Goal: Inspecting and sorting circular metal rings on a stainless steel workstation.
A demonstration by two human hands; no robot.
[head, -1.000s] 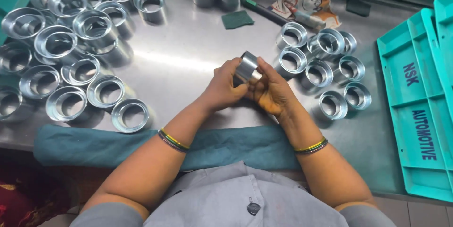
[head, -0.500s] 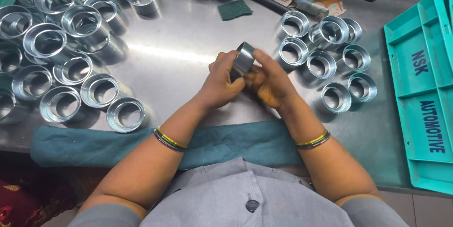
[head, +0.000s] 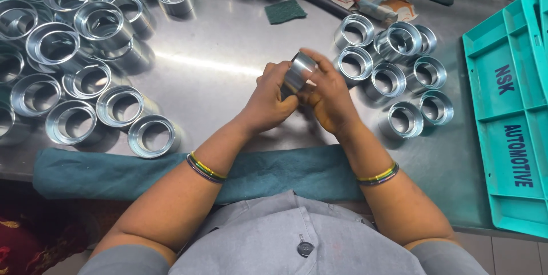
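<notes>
- Left hand (head: 274,99) and right hand (head: 328,97) meet at frame centre, above the steel bench (head: 228,52).
- Both sets of fingers are curled and pinching one metal ring (head: 297,72), held tilted between them, clear of the bench.
- Large rings (head: 74,46) crowd the upper left; smaller rings (head: 399,75) sit right of the hands.
- A teal cloth (head: 103,172) lies along the near edge.
- A teal tray (head: 508,115) occupies the right edge.
</notes>
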